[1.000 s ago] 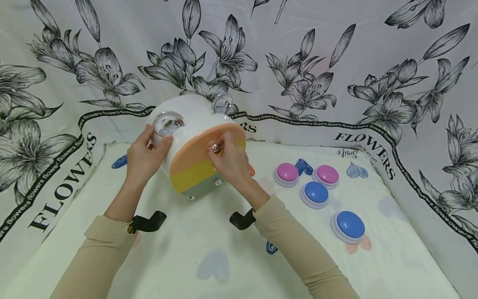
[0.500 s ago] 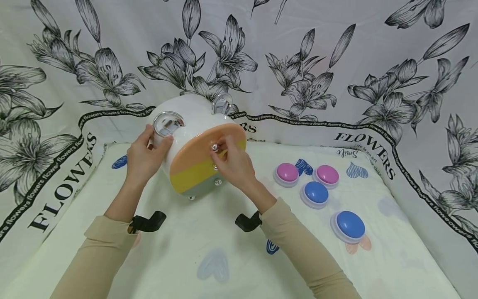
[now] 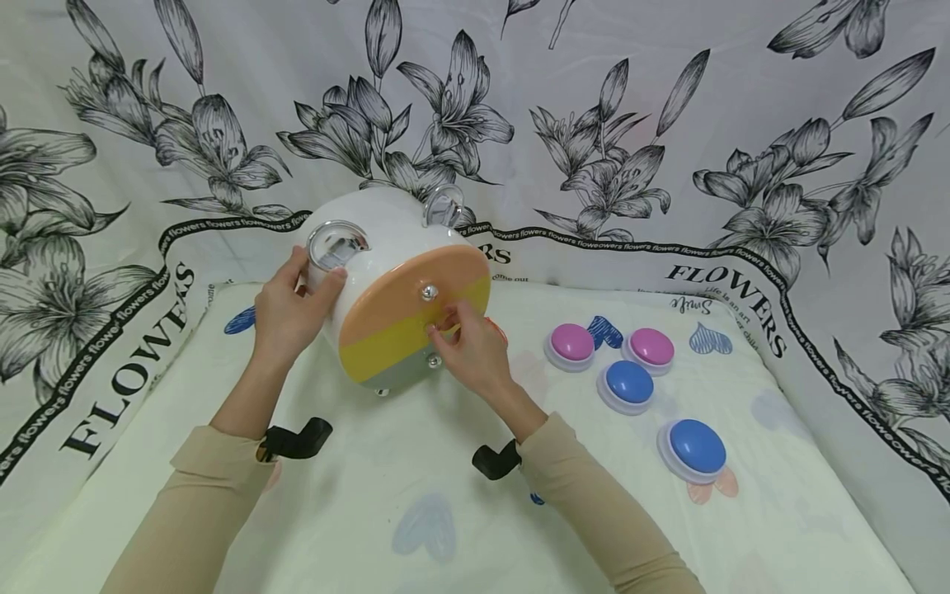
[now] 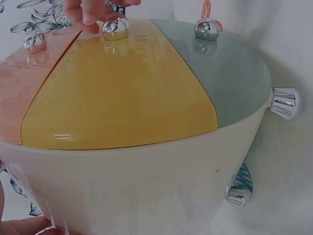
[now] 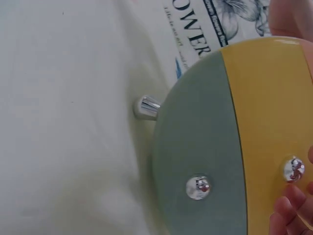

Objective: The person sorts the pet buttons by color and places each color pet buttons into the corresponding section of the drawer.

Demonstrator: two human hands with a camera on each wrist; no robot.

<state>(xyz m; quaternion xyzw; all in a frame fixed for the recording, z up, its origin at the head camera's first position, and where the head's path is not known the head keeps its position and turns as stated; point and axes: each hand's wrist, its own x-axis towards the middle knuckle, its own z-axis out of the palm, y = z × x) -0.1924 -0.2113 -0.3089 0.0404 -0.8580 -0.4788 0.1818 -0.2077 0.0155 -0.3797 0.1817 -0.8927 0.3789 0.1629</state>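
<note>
Box [image 3: 386, 214] stood left of centre in the head view, on a pale printed cloth [image 3: 356, 511], its banded front turned toward the lower right of the frame. That angle probably suited the right hand [image 3: 478, 351], which came in from the lower right and met the front directly.

Left hand [image 3: 289, 322]: grip clamped on the box's left side, thumb on the white shell just below a shiny ring [image 3: 337, 246]. Judged to be a brace, so that a pull or push at the front would not shift the body.

Right hand: fingers bent close about the middle knob [image 5: 294, 169] on the yellow panel [image 4: 120, 98]. One fingertip seemed to touch it; whether the grip had come together on it could not be told.

Upper knob [image 3: 429, 292] on the orange panel [image 3: 401, 285] and lower knob [image 3: 434, 360] on the green panel [image 5: 200, 127] were free of fingers. No gap showed around the yellow panel; it looked flush with its neighbours. Chrome foot [image 5: 146, 107] projected below the green side, presumably to lift the base.

Right of centre: two pink buttons [image 3: 571, 341] and two blue buttons [image 3: 629, 382], well apart from the box, likely to leave working room.
</note>
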